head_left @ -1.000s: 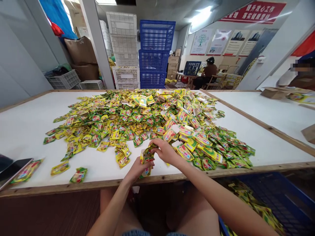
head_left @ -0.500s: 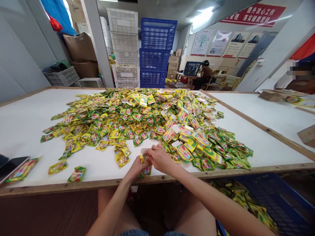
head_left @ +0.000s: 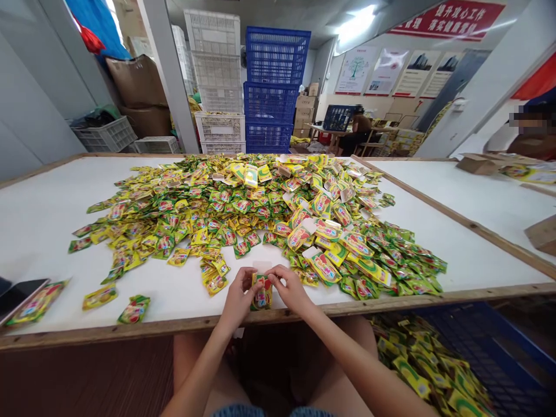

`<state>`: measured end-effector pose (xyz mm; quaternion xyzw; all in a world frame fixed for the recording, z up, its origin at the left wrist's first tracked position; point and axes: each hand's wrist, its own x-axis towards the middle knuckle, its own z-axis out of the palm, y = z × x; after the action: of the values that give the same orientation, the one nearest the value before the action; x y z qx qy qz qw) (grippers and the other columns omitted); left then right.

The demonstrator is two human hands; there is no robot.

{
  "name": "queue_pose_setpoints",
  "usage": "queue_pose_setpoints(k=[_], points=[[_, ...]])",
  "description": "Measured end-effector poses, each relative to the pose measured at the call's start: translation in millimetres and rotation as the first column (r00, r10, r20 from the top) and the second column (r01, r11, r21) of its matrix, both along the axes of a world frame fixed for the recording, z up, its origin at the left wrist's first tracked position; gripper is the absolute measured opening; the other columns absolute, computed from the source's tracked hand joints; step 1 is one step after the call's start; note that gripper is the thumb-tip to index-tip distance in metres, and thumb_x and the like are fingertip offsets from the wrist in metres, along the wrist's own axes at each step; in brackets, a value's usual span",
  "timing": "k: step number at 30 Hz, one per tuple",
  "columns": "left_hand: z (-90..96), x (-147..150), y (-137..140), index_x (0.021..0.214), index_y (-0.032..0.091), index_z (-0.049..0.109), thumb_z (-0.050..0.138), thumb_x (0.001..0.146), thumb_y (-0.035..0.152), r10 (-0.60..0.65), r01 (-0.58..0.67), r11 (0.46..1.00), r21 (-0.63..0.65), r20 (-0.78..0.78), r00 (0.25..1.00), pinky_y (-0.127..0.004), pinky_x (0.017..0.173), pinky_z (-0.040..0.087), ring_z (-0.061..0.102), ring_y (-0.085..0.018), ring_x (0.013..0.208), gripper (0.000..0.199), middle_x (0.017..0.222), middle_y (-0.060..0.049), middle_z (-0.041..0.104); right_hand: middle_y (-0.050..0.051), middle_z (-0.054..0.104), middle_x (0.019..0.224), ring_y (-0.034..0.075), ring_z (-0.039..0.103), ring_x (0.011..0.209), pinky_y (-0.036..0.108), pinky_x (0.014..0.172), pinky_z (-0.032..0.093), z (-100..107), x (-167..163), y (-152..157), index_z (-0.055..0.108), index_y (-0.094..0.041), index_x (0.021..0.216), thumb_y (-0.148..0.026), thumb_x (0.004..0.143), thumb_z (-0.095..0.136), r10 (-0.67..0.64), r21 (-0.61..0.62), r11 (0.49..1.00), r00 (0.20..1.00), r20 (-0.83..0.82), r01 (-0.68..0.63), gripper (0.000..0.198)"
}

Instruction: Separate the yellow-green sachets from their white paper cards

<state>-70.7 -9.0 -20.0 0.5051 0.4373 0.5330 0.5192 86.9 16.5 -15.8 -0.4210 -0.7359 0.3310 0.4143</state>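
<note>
Between my two hands, near the table's front edge, is a small green and yellow printed carton (head_left: 262,296) with a pale flap standing up at its far end. My left hand (head_left: 241,292) grips its left side, thumb on the printed face. The fingers of my right hand (head_left: 286,285) pinch its upper right edge. Beyond my hands spreads a big heap of small green and yellow sachets (head_left: 243,202). Several flat cartons (head_left: 322,263) with open flaps lie on the heap's right part. Whether anything is inside the held carton is hidden.
Two loose sachets (head_left: 134,309) and a phone (head_left: 21,298) lie at the table's left front. A wooden strip (head_left: 456,217) divides the white table. Below the right edge stands a blue crate (head_left: 490,353) with filled packs. Stacked crates (head_left: 278,75) and people are beyond.
My right hand has drawn back from over the carton to its right edge, uncovering the printed face. My left hand has shifted up along the left side. The view has tilted slightly.
</note>
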Motion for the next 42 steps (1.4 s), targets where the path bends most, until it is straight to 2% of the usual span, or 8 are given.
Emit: queue_pose_setpoints(k=[6,10,17,23,32,35,39,42], points=[[-1.0,-5.2,1.3,0.087,0.019,0.054,0.065,0.069,0.032,0.035,-0.034,0.999,0.010,-0.065,0.997,-0.029,0.075,0.047,0.060,-0.018,0.081,0.024,0.085,-0.004,0.062,0.002,0.063,0.080,0.014,0.058,0.073,0.027,0.070,0.046,-1.0,-8.6,5.6,0.056,-0.020,0.104,-0.025,0.083,0.050,-0.022,-0.063,0.998,0.991,-0.131,0.014,0.023],[6.5,-2.9,-2.3,0.100,0.020,0.051,0.064,0.071,0.028,0.086,-0.087,0.993,0.079,0.011,0.996,-0.032,0.084,0.045,0.059,-0.019,0.093,0.032,0.098,-0.006,0.063,0.003,0.065,0.084,0.015,0.059,0.078,0.028,0.071,0.046,3.1,-8.1,1.7,0.063,-0.019,0.088,-0.028,0.081,0.054,0.004,-0.035,0.999,0.993,-0.116,-0.008,0.014],[21.7,-5.5,-1.3,0.079,0.018,0.064,0.064,0.071,0.033,0.098,-0.092,0.994,0.055,-0.122,0.988,-0.028,0.076,0.046,0.060,-0.019,0.081,0.017,0.084,-0.006,0.066,0.002,0.066,0.076,0.014,0.058,0.067,0.026,0.065,0.047,11.2,-9.2,-5.2,0.064,-0.019,0.083,-0.032,0.079,0.055,-0.057,-0.005,0.998,0.997,-0.054,0.057,0.015],[12.2,-2.9,10.7,0.076,0.017,0.063,0.066,0.068,0.032,0.139,-0.136,0.990,0.034,-0.097,0.986,-0.025,0.066,0.046,0.057,-0.015,0.066,0.017,0.072,-0.002,0.063,0.000,0.062,0.067,0.012,0.056,0.060,0.024,0.058,0.044,10.0,-13.9,3.0,0.060,-0.019,0.081,-0.033,0.081,0.051,-0.082,-0.080,0.994,0.996,-0.038,0.079,0.017],[-0.6,-11.7,4.7,0.080,0.018,0.069,0.066,0.069,0.030,0.072,-0.068,0.996,0.051,-0.098,0.993,-0.029,0.077,0.046,0.060,-0.020,0.083,0.017,0.085,-0.006,0.067,0.002,0.065,0.076,0.015,0.059,0.070,0.028,0.068,0.047,-4.5,-13.7,-6.8,0.060,-0.019,0.084,-0.031,0.080,0.054,-0.040,-0.073,0.997,0.990,-0.135,0.030,0.013],[0.1,-12.1,1.5,0.091,0.019,0.067,0.064,0.072,0.031,0.057,-0.051,0.997,0.056,-0.112,0.992,-0.030,0.080,0.046,0.060,-0.020,0.086,0.023,0.090,-0.007,0.066,0.002,0.064,0.076,0.015,0.059,0.070,0.028,0.068,0.047,3.9,-14.4,-12.3,0.060,-0.019,0.084,-0.029,0.082,0.050,-0.084,-0.034,0.996,0.988,-0.133,0.080,0.013],[-1.2,-15.5,-1.4,0.110,0.020,0.056,0.062,0.074,0.033,0.103,-0.102,0.994,0.035,-0.028,0.994,-0.030,0.075,0.048,0.062,-0.018,0.082,0.039,0.095,-0.007,0.064,0.005,0.063,0.083,0.018,0.058,0.079,0.029,0.070,0.045,34.8,47.0,-35.5,0.058,-0.021,0.087,-0.029,0.086,0.041,-0.342,0.092,0.935,0.940,-0.004,0.341,0.019],[-4.9,-16.8,1.2,0.094,0.016,0.061,0.060,0.075,0.035,0.117,-0.117,0.993,-0.007,-0.069,0.991,-0.030,0.073,0.049,0.063,-0.017,0.075,0.028,0.088,-0.007,0.065,0.006,0.063,0.081,0.021,0.056,0.075,0.033,0.068,0.042,54.9,138.4,-61.5,0.058,-0.022,0.084,-0.033,0.083,0.043,-0.548,0.231,0.836,0.751,0.369,0.497,0.018]])
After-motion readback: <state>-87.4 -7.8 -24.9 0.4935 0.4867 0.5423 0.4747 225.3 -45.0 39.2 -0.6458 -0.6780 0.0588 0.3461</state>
